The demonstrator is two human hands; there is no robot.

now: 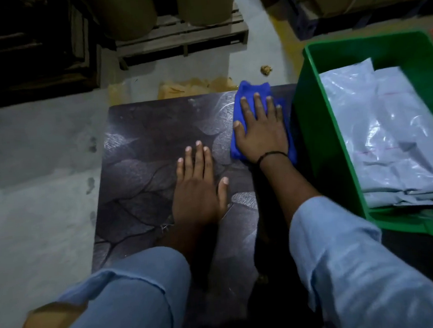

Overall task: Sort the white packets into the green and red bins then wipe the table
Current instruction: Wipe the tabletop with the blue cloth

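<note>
Hands flat, right hand [260, 132] on one blue cloth [246, 92], left hand [199, 188] on table [137, 149]

The dark desk [142, 148] has a matt top printed with large grey leaf shapes and thin dark veins. A folded blue cloth [254, 92] lies flat on its far right part, reaching the far edge. The right hand [262, 132] presses on the cloth with straight, spread fingers. The left hand [198, 188] rests palm down on the bare top near the middle, just beside the cloth but not touching it. A green plastic bin [317, 121] stands at the desk's right side, its wall close beside the cloth (its base is in shadow). The desk stands on a pale grey concrete floor [42, 150].
</note>
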